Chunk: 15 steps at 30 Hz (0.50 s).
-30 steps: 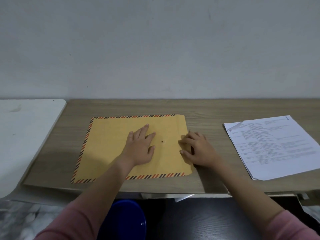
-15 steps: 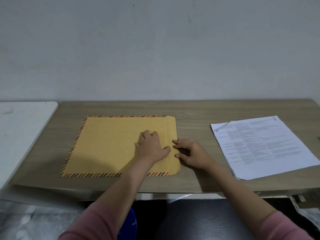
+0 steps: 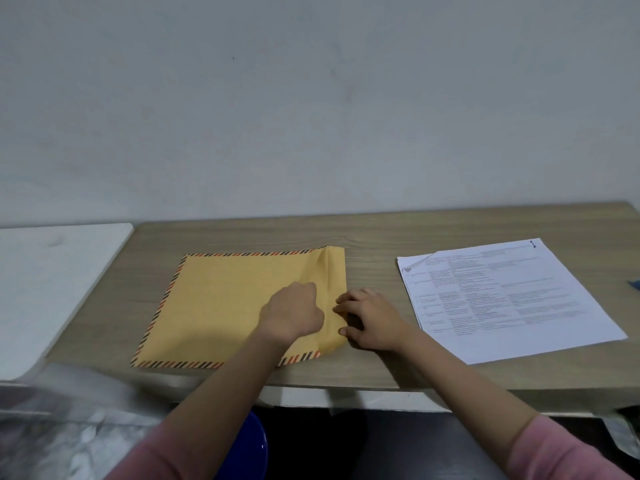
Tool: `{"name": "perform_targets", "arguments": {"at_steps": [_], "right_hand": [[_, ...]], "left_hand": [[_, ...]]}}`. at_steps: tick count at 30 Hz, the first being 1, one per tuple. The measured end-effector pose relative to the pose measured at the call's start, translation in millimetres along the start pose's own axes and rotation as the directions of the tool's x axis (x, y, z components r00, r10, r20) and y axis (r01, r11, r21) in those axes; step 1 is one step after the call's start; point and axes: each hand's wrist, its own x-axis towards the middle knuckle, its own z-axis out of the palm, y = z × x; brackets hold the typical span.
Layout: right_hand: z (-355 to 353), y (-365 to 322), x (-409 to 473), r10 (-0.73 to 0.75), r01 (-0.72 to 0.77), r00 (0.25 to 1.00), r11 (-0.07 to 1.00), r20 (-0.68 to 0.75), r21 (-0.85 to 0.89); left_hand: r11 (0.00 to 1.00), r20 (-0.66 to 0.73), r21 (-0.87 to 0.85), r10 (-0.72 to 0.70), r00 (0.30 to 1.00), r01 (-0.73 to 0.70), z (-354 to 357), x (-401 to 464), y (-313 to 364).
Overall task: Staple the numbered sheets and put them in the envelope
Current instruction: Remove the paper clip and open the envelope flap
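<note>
Yellow-brown envelope (image 3: 221, 306) with striped red-black border lies flat on wood-grain tabletop (image 3: 374, 233), centre-left of frame. We note left hand (image 3: 294, 315) on envelope near its right end, fingers curled, pinching raised fold of flap. Right hand (image 3: 372, 320) at envelope's right edge, fingertips and thumb gripping flap edge. We log printed sheets (image 3: 512, 299) stacked at right of frame, well apart from envelope, top-left corner curled. White board (image 3: 52, 282) at left edge.

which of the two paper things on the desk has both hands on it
The yellow envelope with striped edges: the left hand and right hand both work its flap end. The printed sheets lie untouched to its right.
</note>
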Motion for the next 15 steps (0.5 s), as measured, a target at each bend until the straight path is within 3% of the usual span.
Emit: {"name": "perform_targets", "arguments": {"at_steps": [7,15], "right_hand": [[-9.3,11.0,-13.5,0.031,-0.031,1.0,0.998,0.003,0.053],[-20.3,13.5,-33.0,0.032,-0.021,0.998,0.982,-0.057,0.187]], "left_hand": [[0.934,0.003,-0.355,-0.03,1.0,0.03,9.0,-14.6,5.9],[0.922,-0.019,-0.387,-0.035,0.999,0.025,28.8,-29.1,23.5]]}}
